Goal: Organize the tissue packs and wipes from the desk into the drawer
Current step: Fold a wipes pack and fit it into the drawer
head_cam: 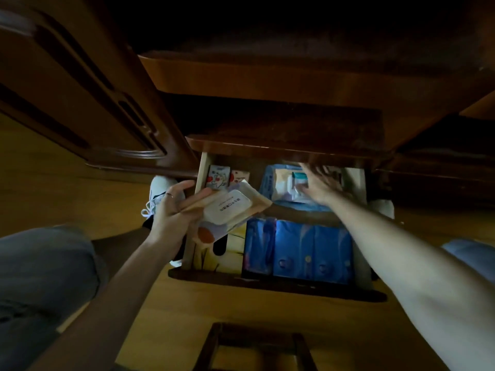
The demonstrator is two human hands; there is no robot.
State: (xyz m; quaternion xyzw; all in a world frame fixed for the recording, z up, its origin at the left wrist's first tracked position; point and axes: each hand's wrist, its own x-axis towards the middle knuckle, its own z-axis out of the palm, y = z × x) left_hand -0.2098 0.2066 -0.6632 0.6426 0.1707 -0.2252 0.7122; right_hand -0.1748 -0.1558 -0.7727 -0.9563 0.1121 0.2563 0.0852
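Blue tissue packs (312, 251) fill the drawer's (278, 289) near right edge; left hand (171, 210) pinches the wipes pack (230, 210) over the left side; beyond, right hand (318, 183), fingers spread, presses a pack (294, 180) under the table (281, 148) lip, tight headroom there.

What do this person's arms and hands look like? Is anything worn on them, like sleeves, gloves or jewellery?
Both forearms are bare as far as the view shows, with no sleeves or gloves. The left hand wears a thin ring on one finger. The right hand is blurred, so I cannot tell whether it wears a ring. No watch or bracelet shows on either wrist.
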